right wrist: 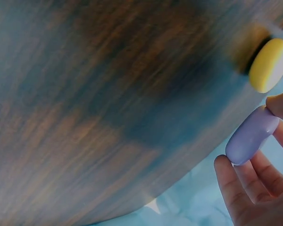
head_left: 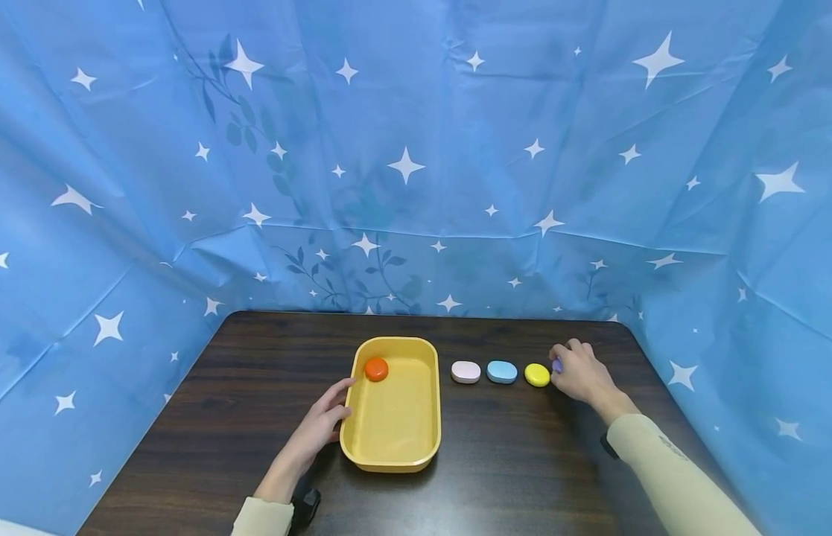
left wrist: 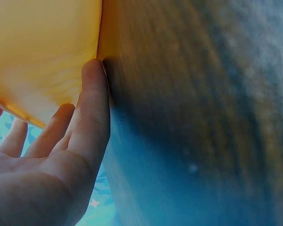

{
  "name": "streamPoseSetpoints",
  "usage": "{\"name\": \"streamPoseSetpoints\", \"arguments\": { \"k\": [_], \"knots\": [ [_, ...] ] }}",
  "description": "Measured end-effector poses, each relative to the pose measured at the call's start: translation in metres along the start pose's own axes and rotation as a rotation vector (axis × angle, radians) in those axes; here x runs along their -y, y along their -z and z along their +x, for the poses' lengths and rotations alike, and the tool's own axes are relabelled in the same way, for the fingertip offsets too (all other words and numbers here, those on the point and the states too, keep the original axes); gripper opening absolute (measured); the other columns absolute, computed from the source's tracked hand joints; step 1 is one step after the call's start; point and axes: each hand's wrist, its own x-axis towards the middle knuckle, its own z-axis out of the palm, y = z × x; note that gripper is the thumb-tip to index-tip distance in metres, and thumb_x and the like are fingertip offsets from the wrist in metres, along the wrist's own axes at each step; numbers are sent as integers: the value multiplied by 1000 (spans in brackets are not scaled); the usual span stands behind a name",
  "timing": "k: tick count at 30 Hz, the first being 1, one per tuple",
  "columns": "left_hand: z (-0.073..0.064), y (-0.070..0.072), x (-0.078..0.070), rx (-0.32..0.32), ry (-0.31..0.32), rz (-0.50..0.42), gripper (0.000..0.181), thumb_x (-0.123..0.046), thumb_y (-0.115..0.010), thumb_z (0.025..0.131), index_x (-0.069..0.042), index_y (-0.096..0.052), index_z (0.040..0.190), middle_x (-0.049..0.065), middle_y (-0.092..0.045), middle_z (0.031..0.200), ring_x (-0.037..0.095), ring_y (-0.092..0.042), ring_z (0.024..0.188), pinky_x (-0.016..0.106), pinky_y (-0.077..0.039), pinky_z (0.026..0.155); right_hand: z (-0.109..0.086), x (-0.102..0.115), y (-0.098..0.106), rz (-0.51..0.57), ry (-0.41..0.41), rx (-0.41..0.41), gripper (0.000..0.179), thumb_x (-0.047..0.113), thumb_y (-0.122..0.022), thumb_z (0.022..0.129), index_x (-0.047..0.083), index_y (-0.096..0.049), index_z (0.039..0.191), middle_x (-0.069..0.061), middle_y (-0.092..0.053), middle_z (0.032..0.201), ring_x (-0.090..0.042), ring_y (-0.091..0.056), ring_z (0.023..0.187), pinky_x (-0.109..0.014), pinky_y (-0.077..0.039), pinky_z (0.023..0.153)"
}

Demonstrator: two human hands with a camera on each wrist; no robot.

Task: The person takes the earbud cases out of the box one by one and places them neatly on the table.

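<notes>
My right hand (head_left: 579,374) is at the right end of a row of small rounded pieces that look like soap bars. Between thumb and fingers it pinches a purple soap bar (right wrist: 252,135), mostly hidden by the hand in the head view. Just left of that hand lies a yellow soap bar (head_left: 537,375). With extended fingers, my left hand (head_left: 317,423) touches the left side of a yellow rectangular tray (head_left: 390,467). Inside the tray, near its far left corner, sits an orange round soap bar (head_left: 376,369).
Between the tray and the yellow bar, a pale pink bar (head_left: 465,372) and a light blue bar (head_left: 501,372) lie in line on the dark wooden table (head_left: 509,461). A blue curtain (head_left: 416,201) with white stars hangs behind and at both sides.
</notes>
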Motion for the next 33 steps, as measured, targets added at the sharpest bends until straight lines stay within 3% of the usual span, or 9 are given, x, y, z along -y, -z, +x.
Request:
{"name": "streamPoseSetpoints", "arguments": {
  "k": [16, 33],
  "knots": [
    [0, 1, 0, 18, -3, -27, 55, -10, -49, 101, -14, -39, 155, 25, -36, 157, 37, -57, 125, 51, -56, 88, -6, -11, -8, 14, -43, 75, 32, 10, -65, 84, -1, -66, 114, -27, -53, 119, -41, -46, 103, -60, -50, 77],
    [0, 0, -1, 12, -1, -21, 54, -10, -49, 101, -14, -40, 155, 25, -36, 158, 38, -56, 126, 51, -56, 89, -4, -14, -6, 3, -53, 123, 30, 10, -67, 85, 0, -65, 114, -26, -53, 116, -41, -46, 102, -61, -50, 76]
  ]
}}
